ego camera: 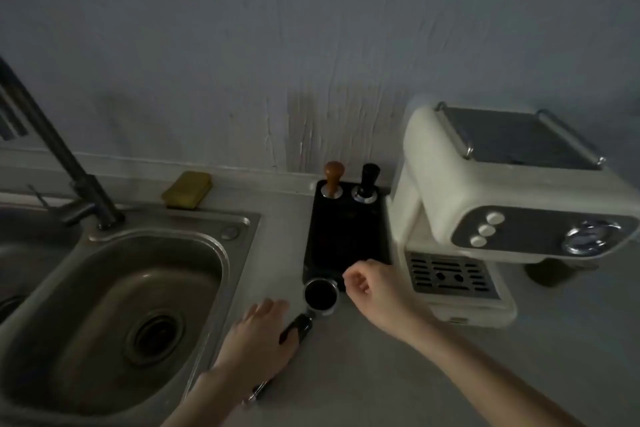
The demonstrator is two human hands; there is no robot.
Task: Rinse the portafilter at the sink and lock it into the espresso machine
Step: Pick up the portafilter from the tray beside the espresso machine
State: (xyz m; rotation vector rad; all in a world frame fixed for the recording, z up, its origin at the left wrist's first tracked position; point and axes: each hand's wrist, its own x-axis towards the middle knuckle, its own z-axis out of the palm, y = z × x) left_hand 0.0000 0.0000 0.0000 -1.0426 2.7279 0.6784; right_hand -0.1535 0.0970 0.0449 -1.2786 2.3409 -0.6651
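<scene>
free: counter [346, 374] | blocked: mat [346, 236], espresso machine [485, 218]

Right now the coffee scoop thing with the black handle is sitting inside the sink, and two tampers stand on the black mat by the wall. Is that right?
Not quite. The head view shows the portafilter lying on the counter, between the sink and the espresso machine, not inside the sink. The left hand rests over its black handle. The two tampers do stand on the black mat by the wall.

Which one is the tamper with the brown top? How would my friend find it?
Start at the big cream espresso machine on the right. Just left of it lies a flat black rectangular mat, with two tampers standing at its far edge. The wooden-knobbed tamper is the left one; its neighbour, the black-handled tamper, is all dark.
</scene>
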